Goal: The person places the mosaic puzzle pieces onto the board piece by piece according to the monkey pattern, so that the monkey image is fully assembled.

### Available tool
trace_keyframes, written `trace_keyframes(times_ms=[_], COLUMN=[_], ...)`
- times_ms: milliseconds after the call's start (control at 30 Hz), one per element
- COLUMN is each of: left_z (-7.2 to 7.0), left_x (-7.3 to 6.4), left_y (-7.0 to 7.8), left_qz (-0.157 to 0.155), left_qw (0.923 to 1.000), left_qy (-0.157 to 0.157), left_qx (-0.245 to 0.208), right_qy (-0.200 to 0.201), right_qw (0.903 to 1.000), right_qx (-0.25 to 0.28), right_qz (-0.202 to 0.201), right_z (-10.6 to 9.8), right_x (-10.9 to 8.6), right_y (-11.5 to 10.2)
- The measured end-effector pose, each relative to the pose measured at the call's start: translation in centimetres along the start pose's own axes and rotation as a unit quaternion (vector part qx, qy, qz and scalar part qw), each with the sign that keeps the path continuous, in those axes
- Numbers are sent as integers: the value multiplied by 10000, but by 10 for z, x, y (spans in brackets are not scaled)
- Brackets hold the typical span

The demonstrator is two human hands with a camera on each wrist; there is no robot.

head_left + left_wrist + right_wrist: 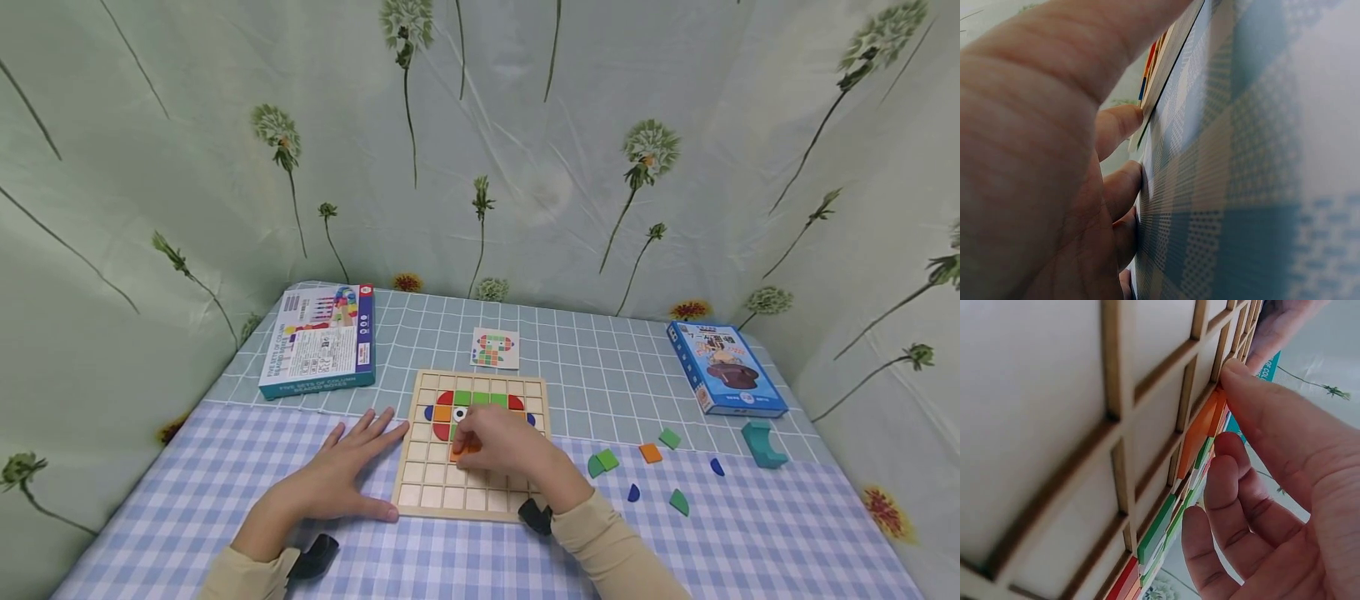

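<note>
A wooden grid board lies on the checked cloth, with red, green, orange and blue tiles and a round eye tile set in its upper cells. Over the middle of the grid, my right hand pinches an orange square tile between thumb and fingertips, down at the cells. Another orange tile sits beside it in the right wrist view. My left hand lies spread at the board's left side, thumb and index fingertip touching its edge. Part of the pattern is hidden behind the right hand.
Behind the board lies a pattern card. Loose green, orange and blue tiles are scattered to the right, near a teal arched block. One box stands back left, a blue box back right.
</note>
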State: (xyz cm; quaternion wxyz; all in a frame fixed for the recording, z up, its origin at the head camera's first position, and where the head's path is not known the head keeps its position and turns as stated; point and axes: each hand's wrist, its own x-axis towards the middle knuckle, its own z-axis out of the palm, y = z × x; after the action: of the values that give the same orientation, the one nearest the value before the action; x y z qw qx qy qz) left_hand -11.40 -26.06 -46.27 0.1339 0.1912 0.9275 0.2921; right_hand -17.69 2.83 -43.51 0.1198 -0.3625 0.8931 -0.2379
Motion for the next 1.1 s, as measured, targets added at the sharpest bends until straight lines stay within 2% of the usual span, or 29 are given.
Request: trace_keyframes(times_ms=[200,400,600,767,933,1000,1100], left_z=[0,0,0,-1,0,0,1], left_x=[0,0,-1,0,0,0,1], left_y=[0,1,2,3,2,1,1], left_qz=[7,1,24,19,-18,-36,-51], left_qw=[10000,10000,10000,10000,10000,10000,10000], left_qy=[-7,10,20,26,-3,-16,-36], left_qx=[10,-24,-17,-5,16,25,25], right_qy=[-21,-56,-45,95,315,443,702], right_qw=[9999,9998,9997,9990,9958,9942,9892], right_qx=[90,164,200,393,709,751,685], right_qz=[-69,32,97,213,488,636,1091], right_z=[0,1,-3,-16,-33,-39,-46], right_x=[0,2,-8,-29,-59,-75,-99], right_y=[2,2,4,9,16,22,33])
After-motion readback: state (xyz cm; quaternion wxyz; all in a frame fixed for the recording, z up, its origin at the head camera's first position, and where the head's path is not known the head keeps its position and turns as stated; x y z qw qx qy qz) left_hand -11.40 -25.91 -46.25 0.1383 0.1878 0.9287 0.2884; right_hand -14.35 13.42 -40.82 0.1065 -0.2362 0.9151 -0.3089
